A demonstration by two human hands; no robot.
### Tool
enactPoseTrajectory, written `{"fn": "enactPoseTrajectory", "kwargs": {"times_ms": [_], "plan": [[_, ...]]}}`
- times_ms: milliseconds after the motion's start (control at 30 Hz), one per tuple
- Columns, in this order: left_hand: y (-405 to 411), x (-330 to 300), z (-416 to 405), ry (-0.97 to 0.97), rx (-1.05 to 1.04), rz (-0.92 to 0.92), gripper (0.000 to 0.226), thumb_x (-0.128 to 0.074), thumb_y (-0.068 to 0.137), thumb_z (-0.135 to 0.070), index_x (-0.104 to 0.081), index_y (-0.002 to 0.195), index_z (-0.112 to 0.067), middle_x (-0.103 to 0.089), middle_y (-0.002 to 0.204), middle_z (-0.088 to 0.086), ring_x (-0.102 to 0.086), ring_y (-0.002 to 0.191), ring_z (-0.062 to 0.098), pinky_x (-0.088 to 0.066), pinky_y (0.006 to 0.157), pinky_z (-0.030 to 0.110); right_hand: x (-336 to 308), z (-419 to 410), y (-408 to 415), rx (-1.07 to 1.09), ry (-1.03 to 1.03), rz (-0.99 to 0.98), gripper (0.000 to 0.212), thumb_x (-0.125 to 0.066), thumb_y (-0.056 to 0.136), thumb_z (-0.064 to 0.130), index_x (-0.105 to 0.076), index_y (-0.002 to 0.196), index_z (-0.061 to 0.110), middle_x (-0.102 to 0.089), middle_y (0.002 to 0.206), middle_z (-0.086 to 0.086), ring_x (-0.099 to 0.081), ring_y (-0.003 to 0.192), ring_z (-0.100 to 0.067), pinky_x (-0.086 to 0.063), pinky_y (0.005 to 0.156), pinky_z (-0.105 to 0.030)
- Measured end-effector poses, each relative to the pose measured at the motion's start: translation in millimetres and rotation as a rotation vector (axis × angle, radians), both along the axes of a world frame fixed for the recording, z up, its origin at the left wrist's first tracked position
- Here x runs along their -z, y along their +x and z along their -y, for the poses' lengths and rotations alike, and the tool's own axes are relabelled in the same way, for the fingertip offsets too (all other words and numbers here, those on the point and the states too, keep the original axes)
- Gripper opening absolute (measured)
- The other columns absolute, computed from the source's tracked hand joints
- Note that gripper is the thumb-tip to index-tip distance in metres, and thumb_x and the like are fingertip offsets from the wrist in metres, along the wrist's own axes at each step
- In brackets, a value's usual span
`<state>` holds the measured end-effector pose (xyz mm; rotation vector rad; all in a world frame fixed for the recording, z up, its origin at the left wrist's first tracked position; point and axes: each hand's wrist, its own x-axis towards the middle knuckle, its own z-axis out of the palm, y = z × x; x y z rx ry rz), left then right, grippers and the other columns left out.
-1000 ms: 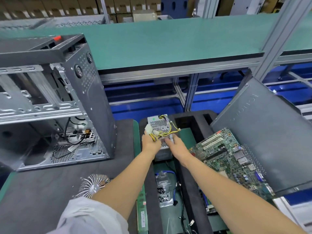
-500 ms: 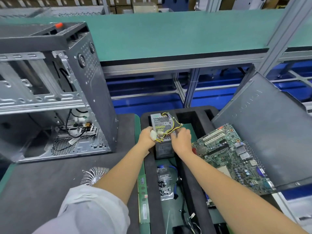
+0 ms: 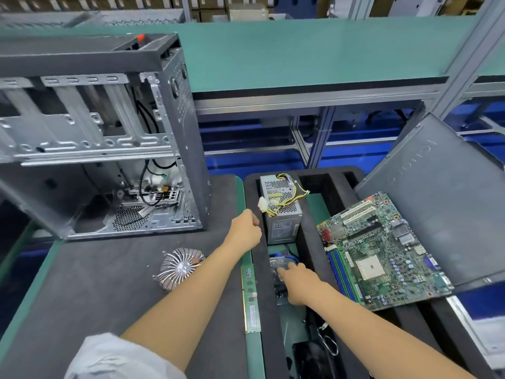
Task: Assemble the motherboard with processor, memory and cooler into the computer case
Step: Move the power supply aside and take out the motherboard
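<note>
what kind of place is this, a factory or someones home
Most likely a computer assembly line: an open computer case on a padded bench, a foam parts tray, and stacked cartons behind.

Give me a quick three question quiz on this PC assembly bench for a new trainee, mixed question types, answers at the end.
1. True or false: the motherboard is already mounted inside the computer case.
2. Which part lies on the dark mat in front of the case? A) heatsink cooler B) keyboard C) monitor
3. Fill in: the right hand reaches into the foam tray just below the ____ supply.

Key: 1 false; 2 A; 3 power.
</note>
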<state>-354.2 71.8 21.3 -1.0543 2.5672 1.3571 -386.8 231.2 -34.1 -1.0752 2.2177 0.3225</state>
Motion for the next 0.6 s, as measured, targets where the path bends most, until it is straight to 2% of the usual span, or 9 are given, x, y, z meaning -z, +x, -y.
{"fn": "enactPoseTrajectory", "kwargs": {"times_ms": [67, 133, 200, 267, 300, 367, 500, 567, 600], "plan": [[9, -1, 5, -0.023, 0.011, -0.054, 0.018, -0.044, 0.088, 0.000, -0.054, 0.091, -0.015, -0.062, 0.092, 0.008, -0.059, 0.088, 0.023, -0.039, 0.051, 0.016, -2, 5, 4, -0.029, -0.036, -0.035, 0.068, -0.060, 0.085, 0.013, -0.026, 0.144, 0.010, -0.032, 0.142, -0.017, -0.033, 0.129, -0.034, -0.042, 0.096, -0.039], [18, -5, 13, -0.082, -0.005, -0.095, 0.023, -0.043, 0.087, 0.001, -0.059, 0.088, -0.015, -0.061, 0.082, 0.003, -0.056, 0.079, 0.019, -0.038, 0.050, 0.014, -12, 12, 5, -0.017, -0.108, -0.052, 0.052, -0.059, 0.084, 0.009, -0.039, 0.132, 0.006, -0.040, 0.134, -0.015, -0.040, 0.124, -0.032, -0.044, 0.092, -0.038], [26, -9, 23, -0.167, -0.032, -0.104, 0.029, -0.037, 0.086, 0.002, -0.063, 0.087, -0.013, -0.061, 0.090, 0.005, -0.055, 0.077, 0.019, -0.043, 0.061, 0.020, -27, 23, 5, 0.001, -0.216, -0.131, 0.034, -0.056, 0.085, 0.006, -0.050, 0.118, 0.006, -0.050, 0.122, -0.014, -0.051, 0.114, -0.031, -0.047, 0.083, -0.037], [32, -11, 35, -0.231, -0.015, -0.061, 0.031, -0.037, 0.087, 0.003, -0.065, 0.093, -0.010, -0.061, 0.101, 0.007, -0.057, 0.087, 0.022, -0.046, 0.073, 0.026, -41, 40, 5, 0.017, -0.341, -0.233, 0.023, -0.050, 0.087, 0.003, -0.054, 0.110, 0.006, -0.055, 0.113, -0.014, -0.058, 0.103, -0.032, -0.045, 0.073, -0.036], [34, -12, 40, -0.261, 0.024, -0.020, 0.030, -0.040, 0.088, 0.002, -0.065, 0.098, -0.009, -0.062, 0.107, 0.008, -0.058, 0.094, 0.024, -0.048, 0.079, 0.028, -44, 50, 4, 0.023, -0.407, -0.267, 0.023, -0.049, 0.088, 0.003, -0.054, 0.110, 0.006, -0.056, 0.111, -0.013, -0.059, 0.102, -0.032, -0.045, 0.072, -0.035], [38, -10, 48, -0.324, 0.146, 0.075, 0.025, -0.048, 0.090, -0.002, -0.065, 0.108, -0.007, -0.063, 0.115, 0.010, -0.058, 0.105, 0.025, -0.047, 0.089, 0.029, -42, 69, 3, -0.003, -0.522, -0.305, 0.032, -0.049, 0.090, 0.004, -0.048, 0.122, 0.007, -0.052, 0.117, -0.010, -0.052, 0.109, -0.028, -0.046, 0.080, -0.034], [48, -4, 54, -0.395, 0.249, 0.160, 0.024, -0.055, 0.089, -0.007, -0.063, 0.112, -0.005, -0.063, 0.115, 0.012, -0.057, 0.108, 0.026, -0.045, 0.092, 0.030, -21, 98, -4, -0.073, -0.523, -0.331, 0.059, -0.051, 0.096, 0.023, -0.023, 0.145, 0.007, -0.038, 0.139, -0.013, -0.038, 0.125, -0.029, -0.044, 0.095, -0.035], [55, -1, 54, -0.420, 0.272, 0.184, 0.025, -0.057, 0.089, -0.012, -0.061, 0.114, -0.007, -0.062, 0.115, 0.011, -0.056, 0.108, 0.026, -0.045, 0.093, 0.032, -12, 104, -6, -0.052, -0.491, -0.322, 0.057, -0.049, 0.097, 0.031, -0.026, 0.143, 0.007, -0.043, 0.136, -0.012, -0.039, 0.124, -0.029, -0.042, 0.094, -0.035], [58, 1, 55, -0.426, 0.283, 0.195, 0.025, -0.058, 0.089, -0.014, -0.061, 0.114, -0.008, -0.062, 0.114, 0.010, -0.057, 0.107, 0.026, -0.046, 0.094, 0.033, -8, 105, -6, -0.062, -0.492, -0.334, 0.052, -0.051, 0.097, 0.029, -0.031, 0.140, 0.008, -0.046, 0.132, -0.012, -0.040, 0.122, -0.029, -0.042, 0.092, -0.034]]}}
